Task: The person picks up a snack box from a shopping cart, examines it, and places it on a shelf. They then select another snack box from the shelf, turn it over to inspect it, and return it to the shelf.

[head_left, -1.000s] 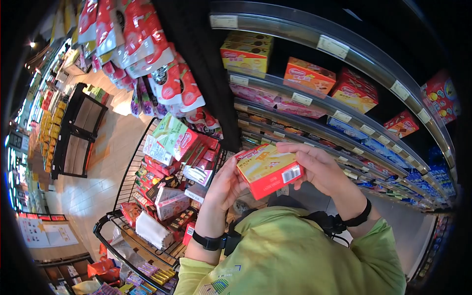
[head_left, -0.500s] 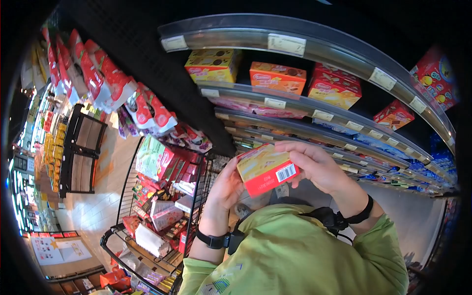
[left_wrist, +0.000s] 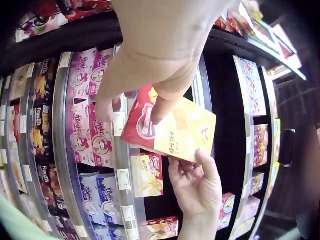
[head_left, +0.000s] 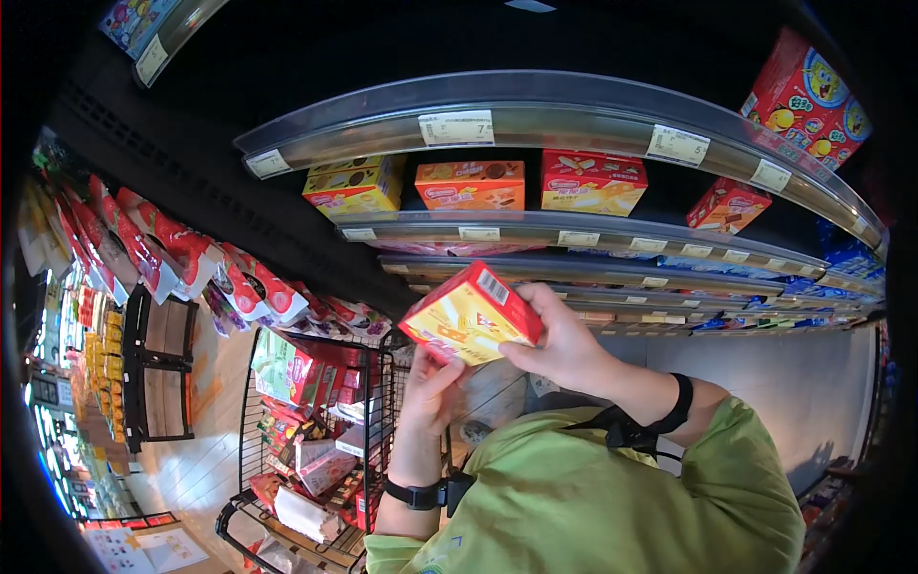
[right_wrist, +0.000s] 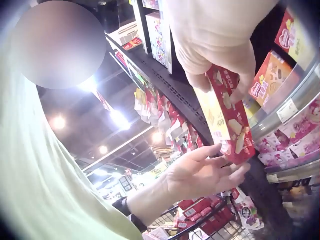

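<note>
Both hands hold a red-and-yellow box of wafer biscuits point(head_left: 470, 320) up in front of the chest, tilted, its barcode end away from the body. My right hand point(head_left: 564, 342) grips the box's right end, thumb on the near side. At the lower left corner is my left hand point(head_left: 427, 390), its thumb against the yellow face. In the left wrist view that thumb lies on the printed front of the box point(left_wrist: 187, 127), near its red end. The right wrist view shows the left fingers stretched under the box's lower end.
Shelves with price rails point(head_left: 363, 126) stand ahead, bearing an orange biscuit box point(head_left: 470, 187) and a red-and-yellow box point(head_left: 593, 184). A wire shopping cart point(head_left: 384, 407) full of packages stands at the left. Red-and-white bags point(head_left: 153, 244) hang above it; a dark display stand point(head_left: 161, 368) is farther left.
The box has been turned, so its barcode end now points up and away instead of toward the body. The left hand has shifted lower. The view has swung toward the shelves.
</note>
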Demonstrator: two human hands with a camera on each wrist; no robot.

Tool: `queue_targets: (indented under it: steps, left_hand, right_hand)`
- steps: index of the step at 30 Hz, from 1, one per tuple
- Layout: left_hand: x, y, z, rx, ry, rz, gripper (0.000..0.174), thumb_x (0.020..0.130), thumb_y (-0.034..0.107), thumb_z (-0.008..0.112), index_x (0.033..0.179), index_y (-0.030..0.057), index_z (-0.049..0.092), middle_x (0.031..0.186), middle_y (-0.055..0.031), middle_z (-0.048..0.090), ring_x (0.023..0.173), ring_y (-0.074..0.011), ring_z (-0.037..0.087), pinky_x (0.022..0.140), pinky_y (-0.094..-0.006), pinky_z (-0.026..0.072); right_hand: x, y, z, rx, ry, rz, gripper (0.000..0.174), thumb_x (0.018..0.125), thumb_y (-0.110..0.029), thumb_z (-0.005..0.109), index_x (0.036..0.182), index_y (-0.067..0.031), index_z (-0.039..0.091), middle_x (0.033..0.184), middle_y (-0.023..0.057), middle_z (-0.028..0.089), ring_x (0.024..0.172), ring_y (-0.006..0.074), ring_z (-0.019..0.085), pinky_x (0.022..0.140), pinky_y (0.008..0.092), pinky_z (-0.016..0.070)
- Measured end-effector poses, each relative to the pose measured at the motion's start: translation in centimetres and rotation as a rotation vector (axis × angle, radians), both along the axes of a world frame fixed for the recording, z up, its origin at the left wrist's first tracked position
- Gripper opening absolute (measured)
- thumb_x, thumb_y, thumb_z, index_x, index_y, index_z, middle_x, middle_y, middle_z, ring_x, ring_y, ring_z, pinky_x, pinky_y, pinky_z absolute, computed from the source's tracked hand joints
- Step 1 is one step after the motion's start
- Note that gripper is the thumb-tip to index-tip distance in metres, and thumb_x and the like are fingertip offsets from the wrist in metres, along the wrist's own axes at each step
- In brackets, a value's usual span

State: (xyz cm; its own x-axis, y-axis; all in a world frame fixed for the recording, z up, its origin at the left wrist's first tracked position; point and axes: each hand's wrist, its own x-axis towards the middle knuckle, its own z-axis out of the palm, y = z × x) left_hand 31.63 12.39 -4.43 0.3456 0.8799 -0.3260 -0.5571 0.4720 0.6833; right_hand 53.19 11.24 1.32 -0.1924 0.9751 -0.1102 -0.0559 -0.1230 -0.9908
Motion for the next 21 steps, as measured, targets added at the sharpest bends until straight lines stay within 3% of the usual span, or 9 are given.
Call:
queue_targets:
  steps: [2, 3, 4, 6, 9, 12, 19, 21]
  left_hand:
    - [0.3, -0.1, -0.6, 0.072, 0.238, 0.009, 0.065, 0.083, -0.002, 0.066, 0.139, 0.0148, 0.038, 0.134, -0.0059, 0.049, 0.121, -0.0241, 0.052, 0.097, -0.0403, 0.0477]
    - [0.1, -0.1, -0.6, 0.101, 0.269, 0.008, 0.065, 0.084, -0.001, 0.067, 0.140, 0.0134, 0.037, 0.134, -0.0066, 0.047, 0.120, -0.0229, 0.052, 0.097, -0.0389, 0.0466]
    - [0.1, -0.2, -0.6, 0.097, 0.275, 0.016, 0.065, 0.084, -0.001, 0.067, 0.140, 0.0134, 0.037, 0.134, -0.0066, 0.047, 0.120, -0.0229, 0.052, 0.097, -0.0389, 0.0466]
    - [0.3, -0.1, -0.1, 0.276, 0.359, 0.072, 0.071, 0.084, -0.006, 0.063, 0.145, 0.0089, 0.030, 0.136, -0.0110, 0.041, 0.118, -0.0186, 0.050, 0.099, -0.0350, 0.0452]
    - [-0.1, 0.0, 0.3, 0.300, 0.391, 0.075, 0.072, 0.084, -0.005, 0.065, 0.145, 0.0077, 0.029, 0.140, -0.0112, 0.038, 0.121, -0.0200, 0.048, 0.103, -0.0347, 0.0412]
    - [-0.5, -0.2, 0.3, 0.315, 0.398, 0.073, 0.071, 0.085, -0.003, 0.066, 0.146, 0.0071, 0.029, 0.139, -0.0106, 0.040, 0.124, -0.0201, 0.046, 0.106, -0.0353, 0.0379]
    - [-1.2, -0.5, -0.1, 0.307, 0.356, 0.045, 0.070, 0.086, -0.001, 0.066, 0.145, 0.0056, 0.029, 0.134, -0.0095, 0.046, 0.122, -0.0187, 0.047, 0.105, -0.0343, 0.0388]
    - [-1.4, -0.5, 0.0, 0.306, 0.323, 0.051, 0.070, 0.086, 0.000, 0.066, 0.145, 0.0055, 0.029, 0.133, -0.0093, 0.046, 0.122, -0.0191, 0.047, 0.105, -0.0345, 0.0390]
  right_hand:
    - [0.1, -0.3, 1.5, 0.211, -0.159, -0.113, 0.053, 0.080, -0.009, 0.073, 0.124, -0.0004, 0.046, 0.113, 0.0142, 0.059, 0.107, 0.0191, 0.058, 0.086, 0.0330, 0.0506]
    - [0.1, -0.3, 2.1, 0.282, -0.258, -0.123, 0.047, 0.078, -0.007, 0.073, 0.120, -0.0022, 0.052, 0.111, 0.0141, 0.060, 0.106, 0.0227, 0.059, 0.083, 0.0324, 0.0507]
    - [0.1, -0.4, 2.3, 0.280, -0.251, -0.115, 0.047, 0.078, -0.007, 0.073, 0.120, -0.0022, 0.052, 0.111, 0.0141, 0.060, 0.106, 0.0227, 0.059, 0.083, 0.0324, 0.0507]
    - [0.1, -0.4, 2.5, 0.521, -0.417, -0.104, 0.044, 0.076, -0.004, 0.071, 0.117, -0.0033, 0.055, 0.112, 0.0137, 0.060, 0.105, 0.0279, 0.058, 0.086, 0.0354, 0.0488]
    - [0.0, -0.4, 2.5, 0.642, -0.464, -0.080, 0.046, 0.074, -0.003, 0.070, 0.118, -0.0046, 0.057, 0.112, 0.0125, 0.061, 0.105, 0.0307, 0.057, 0.090, 0.0391, 0.0451]
    - [-0.2, -0.7, 2.6, 0.653, -0.459, -0.058, 0.049, 0.072, -0.001, 0.073, 0.119, -0.0045, 0.057, 0.116, 0.0128, 0.061, 0.108, 0.0299, 0.056, 0.096, 0.0411, 0.0421]
    - [-0.7, -1.0, 2.8, 0.671, -0.465, -0.060, 0.049, 0.072, -0.002, 0.071, 0.119, -0.0054, 0.057, 0.113, 0.0130, 0.061, 0.106, 0.0305, 0.057, 0.093, 0.0420, 0.0415]
    - [-0.6, -0.9, 2.8, 0.682, -0.436, -0.015, 0.047, 0.076, -0.001, 0.070, 0.120, -0.0055, 0.056, 0.115, 0.0118, 0.061, 0.109, 0.0253, 0.057, 0.096, 0.0391, 0.0424]
